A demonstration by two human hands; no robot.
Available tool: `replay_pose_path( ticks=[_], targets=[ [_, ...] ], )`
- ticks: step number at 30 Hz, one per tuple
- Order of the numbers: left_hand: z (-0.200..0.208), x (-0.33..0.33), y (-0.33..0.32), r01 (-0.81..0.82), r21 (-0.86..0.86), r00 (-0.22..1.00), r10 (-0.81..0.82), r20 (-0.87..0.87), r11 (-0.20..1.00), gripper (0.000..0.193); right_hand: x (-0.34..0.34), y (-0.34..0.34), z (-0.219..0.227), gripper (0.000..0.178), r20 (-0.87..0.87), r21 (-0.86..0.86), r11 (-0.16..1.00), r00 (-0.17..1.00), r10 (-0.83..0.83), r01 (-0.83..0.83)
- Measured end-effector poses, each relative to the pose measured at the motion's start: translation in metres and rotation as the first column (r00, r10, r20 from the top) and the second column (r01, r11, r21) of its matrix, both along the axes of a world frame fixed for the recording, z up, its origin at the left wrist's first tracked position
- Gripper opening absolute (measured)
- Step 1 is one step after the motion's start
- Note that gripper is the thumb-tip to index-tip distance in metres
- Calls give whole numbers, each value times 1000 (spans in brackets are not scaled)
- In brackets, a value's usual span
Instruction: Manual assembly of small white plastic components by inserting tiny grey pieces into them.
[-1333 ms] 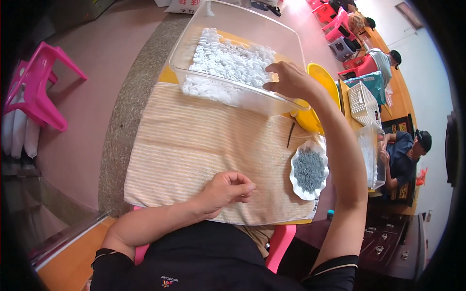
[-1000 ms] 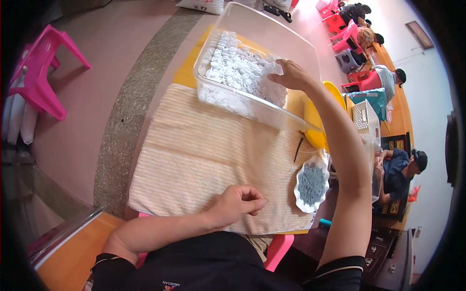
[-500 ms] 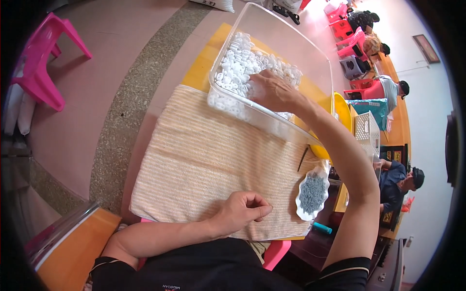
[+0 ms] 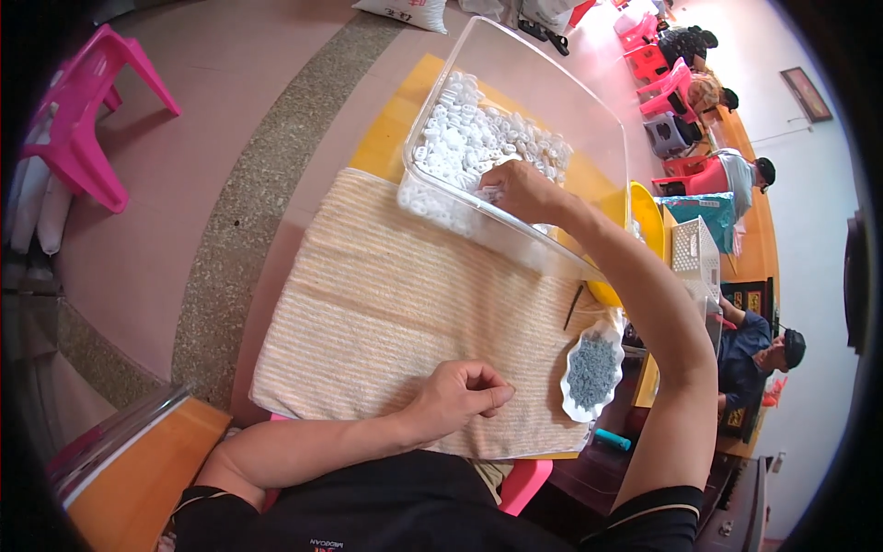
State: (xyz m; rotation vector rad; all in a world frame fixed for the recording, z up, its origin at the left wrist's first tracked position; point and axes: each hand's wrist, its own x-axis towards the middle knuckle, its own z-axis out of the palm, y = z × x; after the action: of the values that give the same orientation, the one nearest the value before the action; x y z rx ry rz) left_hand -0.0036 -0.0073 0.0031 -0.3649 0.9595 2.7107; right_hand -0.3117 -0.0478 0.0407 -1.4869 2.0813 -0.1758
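Observation:
A clear plastic bin (image 4: 607,120) at the far side of the table holds a heap of small white ring-like plastic pieces (image 4: 460,138). My right hand (image 4: 526,191) reaches over its near wall, fingers curled closed around some white pieces at the heap's near edge. The fingertips are partly hidden. Above a striped beige towel (image 4: 368,267), near its front edge, my left hand (image 4: 458,397) is closed, thumb against the curled fingers. Whatever it may hold is too small to see. To its right lies a white scalloped dish (image 4: 568,391) of small grey-blue pieces (image 4: 593,370).
A thin dark tool (image 4: 574,306) lies on the towel near the dish. Yellow basins (image 4: 647,212) and a white perforated basket (image 4: 696,248) stand right of the bin. A pink stool (image 4: 92,138) is on the left. Other people (image 4: 750,354) sit along the right.
My right hand has drawn its fingers together and turned slightly within the bin. My left hand has stayed in place. The view has shifted slightly.

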Motion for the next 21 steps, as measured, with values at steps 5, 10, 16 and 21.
replay_pose_path(
  ticks=[5,10,16,21],
  targets=[
    [-1,-2,1,9,-23,1000,-8,5,1000,15,-8,5,5,23,-24,26,1000,1000,14,-14],
    [-1,-4,0,3,-39,1000,-2,6,999,14,-7,15,17,27,-13,127,988,996,-91,92],
    [14,-5,-15,-100,-187,995,96,-29,977,12,18,30,71,32,-184,-115,992,980,-71,50],
    [25,-13,-35,-435,-356,900,387,-201,827,21,27,65,97,32,-441,-323,938,857,-266,125]
  ],
)
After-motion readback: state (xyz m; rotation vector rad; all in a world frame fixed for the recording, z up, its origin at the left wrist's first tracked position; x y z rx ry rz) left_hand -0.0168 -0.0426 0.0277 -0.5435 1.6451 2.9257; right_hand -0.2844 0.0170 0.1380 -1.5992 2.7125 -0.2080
